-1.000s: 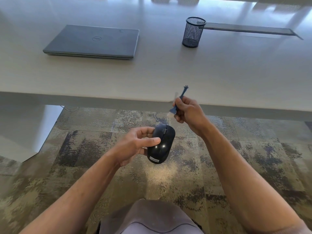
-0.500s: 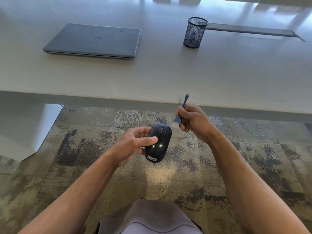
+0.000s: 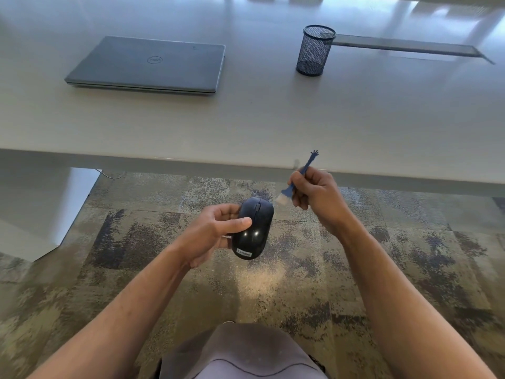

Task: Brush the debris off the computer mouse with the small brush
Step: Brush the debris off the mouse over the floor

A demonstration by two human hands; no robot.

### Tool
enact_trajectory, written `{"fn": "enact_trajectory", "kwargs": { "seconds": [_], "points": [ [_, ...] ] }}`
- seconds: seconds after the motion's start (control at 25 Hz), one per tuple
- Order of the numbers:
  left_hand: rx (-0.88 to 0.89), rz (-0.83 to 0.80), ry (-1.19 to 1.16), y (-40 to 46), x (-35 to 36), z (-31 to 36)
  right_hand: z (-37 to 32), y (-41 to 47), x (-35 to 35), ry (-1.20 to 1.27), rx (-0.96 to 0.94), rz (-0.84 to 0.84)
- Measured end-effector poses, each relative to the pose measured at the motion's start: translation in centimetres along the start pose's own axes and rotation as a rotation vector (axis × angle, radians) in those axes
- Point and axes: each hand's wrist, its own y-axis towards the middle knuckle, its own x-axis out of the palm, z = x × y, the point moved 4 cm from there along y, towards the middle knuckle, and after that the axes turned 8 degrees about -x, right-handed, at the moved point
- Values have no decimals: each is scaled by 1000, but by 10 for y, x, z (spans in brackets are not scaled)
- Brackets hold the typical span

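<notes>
Looking down from the head camera, two bare arms reach out over a patchy brown and grey carpet (image 3: 273, 285). The left hand (image 3: 216, 233) grasps a black computer mouse (image 3: 252, 228), with the thumb lying across its top and the other fingers curled under its left side. The mouse is held up in the air, below the near edge of the table (image 3: 246, 124) and not on it. Its wheel end points away from the person, and a small label sits at the end nearest them. Two bright spots of light shine on its back.

The right hand (image 3: 317, 195) is up and to the right of the mouse. Its fingers are curled tight round a small blue brush (image 3: 297, 179), pinching the thin handle. The pale bristles point down and left, close to the far right corner of the mouse, but I cannot tell if they touch it. The handle's top end sticks up past the table edge.

On the table, well away from the hands, lies a closed grey laptop (image 3: 153, 64) on the left. A black mesh pen cup (image 3: 315, 50) stands upright to the right of it. Behind the cup a long dark flat strip (image 3: 404, 46) lies in the table top. A thin cable (image 3: 110, 176) hangs under the table at the left. A grey-clothed knee (image 3: 240, 351) shows at the bottom.
</notes>
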Motion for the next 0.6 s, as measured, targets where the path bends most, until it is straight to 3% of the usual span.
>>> {"fn": "enact_trajectory", "kwargs": {
  "seconds": [0.12, 0.32, 0.52, 0.6],
  "points": [
    [-1, -23, 9, 2, 5, 2, -3, 11, 13, 29, -10, 30],
    [10, -6, -12, 3, 2, 4, 14, 5, 22, 59, 64, -103],
    [-2, 1, -11, 3, -2, 1, 16, 7, 5, 213, 86, 26],
    [-1, -14, -2, 4, 2, 0, 10, 15, 15, 201, 87, 2]
  ]
}}
